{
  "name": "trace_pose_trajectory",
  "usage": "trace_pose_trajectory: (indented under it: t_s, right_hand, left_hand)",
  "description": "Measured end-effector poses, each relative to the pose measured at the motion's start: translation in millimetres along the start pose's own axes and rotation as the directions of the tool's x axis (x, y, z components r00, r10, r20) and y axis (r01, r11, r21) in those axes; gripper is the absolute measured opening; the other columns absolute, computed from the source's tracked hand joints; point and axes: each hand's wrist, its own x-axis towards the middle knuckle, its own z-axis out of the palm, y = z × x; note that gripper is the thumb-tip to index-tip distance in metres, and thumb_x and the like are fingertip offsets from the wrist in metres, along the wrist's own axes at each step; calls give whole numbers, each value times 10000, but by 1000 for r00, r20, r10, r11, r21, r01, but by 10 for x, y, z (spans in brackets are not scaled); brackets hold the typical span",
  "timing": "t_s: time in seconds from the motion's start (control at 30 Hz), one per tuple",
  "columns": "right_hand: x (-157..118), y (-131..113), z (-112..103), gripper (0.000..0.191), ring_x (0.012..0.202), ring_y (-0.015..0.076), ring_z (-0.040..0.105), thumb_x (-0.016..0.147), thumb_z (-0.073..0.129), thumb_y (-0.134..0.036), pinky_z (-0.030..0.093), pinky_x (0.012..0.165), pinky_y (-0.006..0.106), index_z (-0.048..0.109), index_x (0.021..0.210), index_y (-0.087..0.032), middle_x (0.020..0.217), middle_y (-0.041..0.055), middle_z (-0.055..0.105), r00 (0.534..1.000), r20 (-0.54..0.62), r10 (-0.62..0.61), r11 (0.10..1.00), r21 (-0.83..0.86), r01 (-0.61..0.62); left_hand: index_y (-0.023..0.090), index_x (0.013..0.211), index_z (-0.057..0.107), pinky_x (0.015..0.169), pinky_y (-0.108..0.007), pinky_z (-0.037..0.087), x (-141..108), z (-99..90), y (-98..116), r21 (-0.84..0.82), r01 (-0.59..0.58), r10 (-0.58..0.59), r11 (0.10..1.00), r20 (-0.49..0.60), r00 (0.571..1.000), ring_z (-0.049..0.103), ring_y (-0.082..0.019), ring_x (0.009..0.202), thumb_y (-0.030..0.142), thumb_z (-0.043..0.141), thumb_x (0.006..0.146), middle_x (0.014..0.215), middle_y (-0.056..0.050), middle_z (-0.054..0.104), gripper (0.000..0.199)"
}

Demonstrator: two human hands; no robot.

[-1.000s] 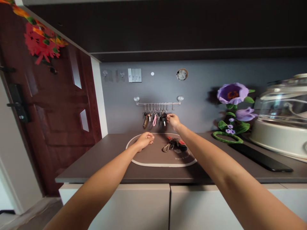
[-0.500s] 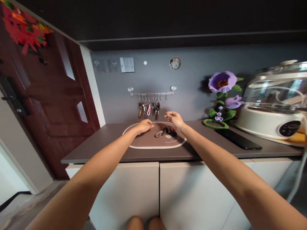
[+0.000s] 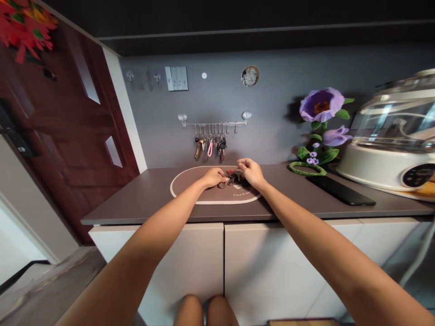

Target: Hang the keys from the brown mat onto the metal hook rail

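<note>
A small pile of keys [image 3: 233,178] with dark fobs, metal rings and a red piece lies on the brown oval mat [image 3: 185,183]. My left hand [image 3: 214,177] is at the pile's left edge, its fingertips closed on a key ring there. Above the right side of the pile is my right hand [image 3: 251,172], fingers half curled and a little apart, with nothing visible in them; it covers some of the keys. On the wall behind, a clear hook rail [image 3: 217,124] carries several hanging bunches of keys, one with a pink strap [image 3: 210,147].
To the right stand a purple flower ornament [image 3: 321,106] and a white appliance with a clear cover [image 3: 380,165]. A black phone-like slab [image 3: 341,190] lies before them. A dark shelf [image 3: 238,22] overhangs the counter [image 3: 136,194]. The brown door [image 3: 68,136] is at left.
My left hand has moved right, from the bare mat to the keys. My right hand has lowered closer to the pile. The camera view has shifted slightly.
</note>
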Motion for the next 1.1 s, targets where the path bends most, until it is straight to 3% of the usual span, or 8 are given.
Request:
trace_pose_trajectory:
  t_s: [0.33,0.53,0.7,0.8,0.93,1.1]
  right_hand:
    - [16,43,4,196,727,137,572,763,446,-202,410,772,272,603,877,-179,739,31,641,989,32,-146,956,-253,149]
    - [17,45,0,206,723,144,562,765,437,-203,400,763,271,603,884,-179,742,35,638,984,35,-173,933,-313,175]
    - [10,36,4,213,726,148,562,770,429,-206,398,762,274,604,889,-174,751,39,639,983,48,-176,921,-346,181]
    - [-1,23,11,210,732,149,564,769,431,-202,399,756,268,607,880,-180,743,34,639,981,58,-183,916,-352,191]
    - [-12,17,21,207,732,152,567,770,427,-209,402,748,268,608,869,-187,739,33,638,977,68,-200,912,-352,212]
    - [-22,6,35,213,722,155,566,780,423,-237,408,737,275,605,883,-192,734,32,636,973,90,-211,916,-330,229]
  left_hand:
    - [118,578,552,465,-210,291,31,-82,-70,134,-87,63,987,173,983,385,-67,418,298,592,637,460,24,493,194]
    - [142,519,507,462,-223,226,-27,-184,-64,269,-117,67,956,189,980,313,-68,413,291,535,672,433,44,412,214]
    - [159,443,421,468,-233,199,-70,-268,-91,304,-70,23,950,157,987,262,-71,417,238,539,669,407,49,322,267]
    - [162,434,373,461,-232,174,-115,-284,-53,233,-69,35,970,147,989,219,-62,416,212,534,681,416,54,277,299]
    - [149,488,433,467,-212,218,-134,-263,30,91,10,-11,996,15,1000,270,-59,431,199,532,706,436,52,340,245]
    - [113,566,522,583,-204,371,-96,-229,116,-299,154,-162,942,-2,987,471,-71,526,143,501,752,543,-6,534,190]
